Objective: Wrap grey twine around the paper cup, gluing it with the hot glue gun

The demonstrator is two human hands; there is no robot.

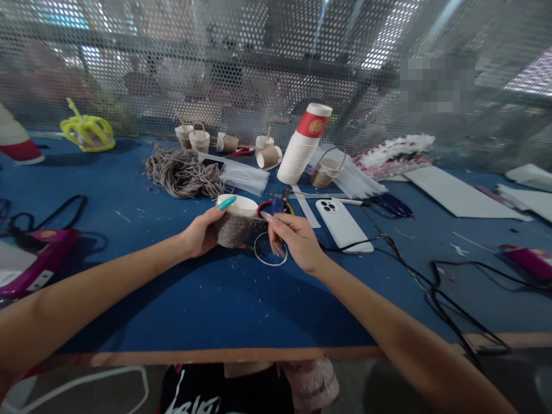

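My left hand (204, 231) is closed round a paper cup (236, 227), its thumb over the white rim. Grey-brown cord wraps the cup's side below a bare white band. Close to the cup's right side, my right hand (297, 236) has its thumb and forefinger pinched together; whatever is between them is too small to make out. A thin white loop (271, 265) lies under the right fingers. Just behind are pliers or cutters (288, 206) with red and yellow handles, partly hidden. A tangled bundle of grey cord (179, 172) lies behind the left hand.
A tall stack of paper cups (298, 150) leans at the back, near several small cord-wrapped baskets (200, 141). A white phone (342, 224) and black cables (401, 259) lie right. Purple power strips (47, 253) flank both sides. A perforated metal screen (241, 69) stands behind.
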